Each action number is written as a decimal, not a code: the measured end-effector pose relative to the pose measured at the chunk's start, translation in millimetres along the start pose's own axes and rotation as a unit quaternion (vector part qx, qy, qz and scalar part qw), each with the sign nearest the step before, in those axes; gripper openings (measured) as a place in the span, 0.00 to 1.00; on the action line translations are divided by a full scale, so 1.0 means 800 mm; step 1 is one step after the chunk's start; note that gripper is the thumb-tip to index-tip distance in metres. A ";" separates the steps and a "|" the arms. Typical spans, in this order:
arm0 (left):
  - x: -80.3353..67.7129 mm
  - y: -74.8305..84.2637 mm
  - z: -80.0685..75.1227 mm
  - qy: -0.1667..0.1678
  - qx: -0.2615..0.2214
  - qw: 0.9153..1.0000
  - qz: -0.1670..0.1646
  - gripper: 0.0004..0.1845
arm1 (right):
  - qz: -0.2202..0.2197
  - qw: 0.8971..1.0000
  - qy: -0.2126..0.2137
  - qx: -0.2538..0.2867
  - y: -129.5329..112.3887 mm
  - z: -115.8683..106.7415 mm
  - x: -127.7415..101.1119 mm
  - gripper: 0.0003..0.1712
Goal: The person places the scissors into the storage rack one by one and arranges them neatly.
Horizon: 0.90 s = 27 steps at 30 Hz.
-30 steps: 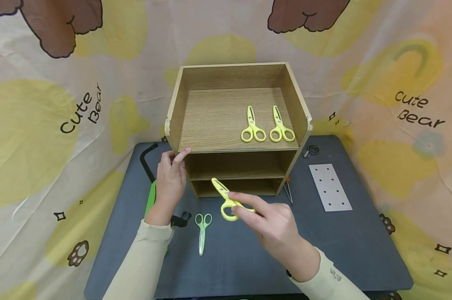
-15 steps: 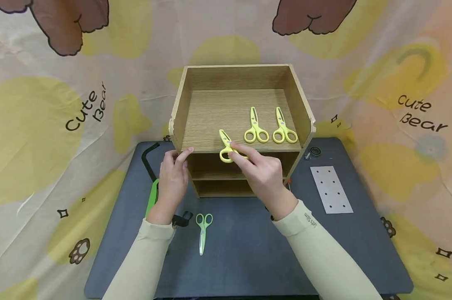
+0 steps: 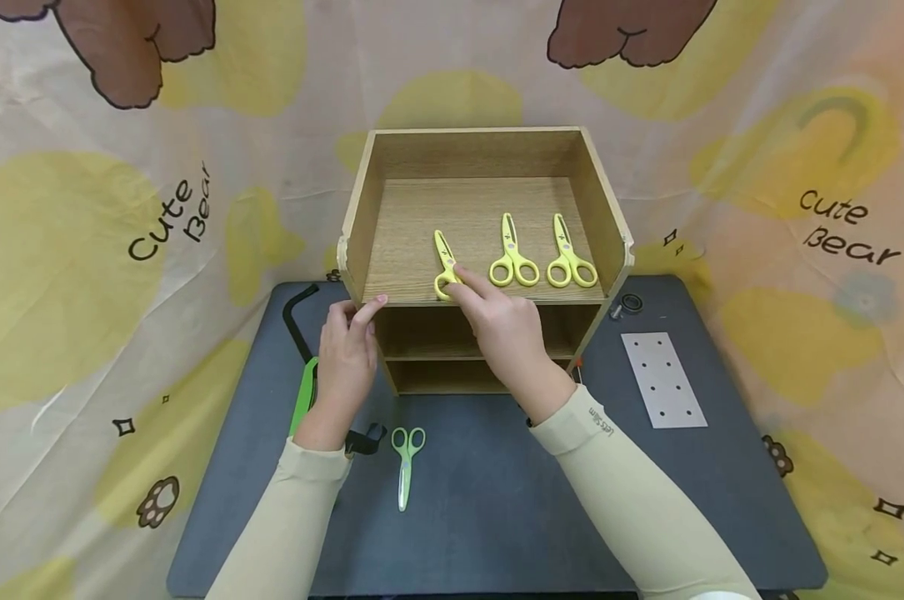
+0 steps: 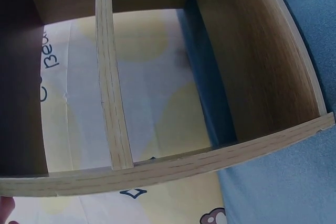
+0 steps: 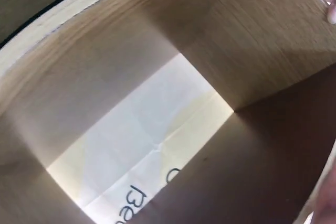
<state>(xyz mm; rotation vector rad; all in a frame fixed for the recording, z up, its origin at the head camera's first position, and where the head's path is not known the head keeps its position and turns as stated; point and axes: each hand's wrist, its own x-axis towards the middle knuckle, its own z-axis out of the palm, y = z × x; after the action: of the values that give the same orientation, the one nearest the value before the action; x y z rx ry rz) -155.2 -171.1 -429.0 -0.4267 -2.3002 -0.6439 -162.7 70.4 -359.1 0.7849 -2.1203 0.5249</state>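
Between thumb and fingers, my right hand [image 3: 507,329] pinches one handle of a pair of yellow scissors [image 3: 444,254], its tip pointing away over the top tray of a wooden shelf unit [image 3: 437,196]. Two more pairs of yellow scissors, the middle pair [image 3: 509,250] and the right pair [image 3: 564,250], lie side by side on that tray, tips to the back. My left hand [image 3: 344,358] grips the unit's front left corner. Only fingertips [image 4: 5,209] of it show in the left wrist view, beside the panel edge. The right wrist view looks into the unit's hollow compartment [image 5: 131,129].
Green scissors [image 3: 404,467] lie on the dark table [image 3: 481,517] in front. A green-handled saw [image 3: 304,396] is left of the unit, partly behind my left arm. A white perforated plate [image 3: 663,379] and a black roll [image 3: 631,303] lie on the right.
My right hand has carried the yellow scissors forward from above the table to the tray's front edge, left of the other two pairs. My left hand has stayed at the corner.
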 end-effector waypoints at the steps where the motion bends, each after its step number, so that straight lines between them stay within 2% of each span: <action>1: 0.000 0.000 0.001 0.002 0.000 1.000 -0.001 0.33 | 0.008 1.000 -0.009 -0.006 -0.001 0.001 0.001 0.07; 5: 0.000 -0.001 0.002 0.006 -0.001 1.000 -0.001 0.33 | 0.037 0.998 -0.041 -0.031 -0.005 0.003 0.005 0.12; 8: 0.000 -0.001 0.003 0.005 -0.001 1.000 -0.001 0.32 | 0.067 0.992 -0.088 -0.057 -0.011 0.002 0.010 0.16; 13: 0.001 -0.001 0.002 0.008 -0.003 1.000 0.001 0.32 | 0.130 0.970 -0.189 -0.085 -0.021 -0.002 0.023 0.27; 17: 0.002 0.000 0.001 0.004 -0.004 1.000 -0.001 0.32 | 0.177 0.950 -0.243 -0.089 -0.028 -0.004 0.031 0.36; 21: 0.001 0.000 0.000 0.001 -0.004 1.000 -0.004 0.32 | 0.211 0.936 -0.270 -0.085 -0.032 -0.003 0.037 0.41; 27: 0.000 -0.001 0.001 0.000 -0.003 1.000 -0.002 0.32 | 0.244 0.923 -0.287 -0.074 -0.037 0.000 0.040 0.43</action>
<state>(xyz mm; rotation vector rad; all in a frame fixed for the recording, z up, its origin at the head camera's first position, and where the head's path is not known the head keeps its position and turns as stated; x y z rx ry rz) -155.8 -171.2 -429.3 -0.4244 -2.2996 -0.6527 -157.8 37.5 -331.0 0.3307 -2.8935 0.4058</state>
